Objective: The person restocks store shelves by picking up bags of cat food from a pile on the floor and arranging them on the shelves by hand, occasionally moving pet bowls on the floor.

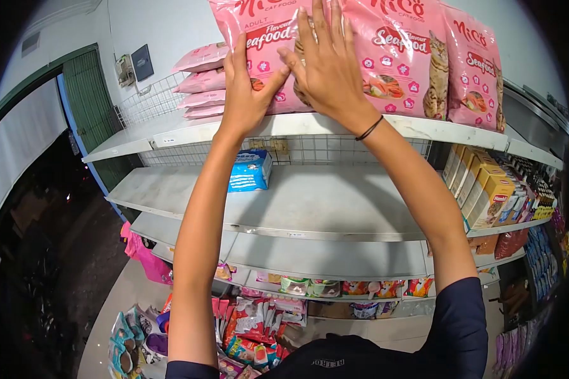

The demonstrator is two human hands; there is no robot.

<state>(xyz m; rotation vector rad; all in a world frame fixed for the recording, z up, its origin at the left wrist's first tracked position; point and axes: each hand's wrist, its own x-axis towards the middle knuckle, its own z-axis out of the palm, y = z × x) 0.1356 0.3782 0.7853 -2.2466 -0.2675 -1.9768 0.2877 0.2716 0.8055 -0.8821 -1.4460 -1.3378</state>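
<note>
Up on the top shelf (411, 124), there's a pink Nico adult seafood cat food bag (269, 54) standing upright near the front edge, and both hands are on it. The left hand (246, 95) is at the bag's lower left side, thumb stuck out across the front and the visible fingers pointing up along the edge, can't really tell how the hidden ones sit. The right hand (327, 69) lies flat over the front, right on top of the printed cat, fingers up and a little spread with the thumb angled out to the left, so no pinching there. There's a thin black band (369, 128) on that wrist too. Just right of it stands a second Nico bag (395, 60), then a third one (474, 69) beside that, and to the left there's a stack of pink bags (201, 82) lying flat. One shelf down, a blue and white pack (250, 174) sits behind the left forearm, partly covered by it, with wire mesh (335, 148) at the back, and a row of yellowish boxes (490, 196) is way over on the right
</note>
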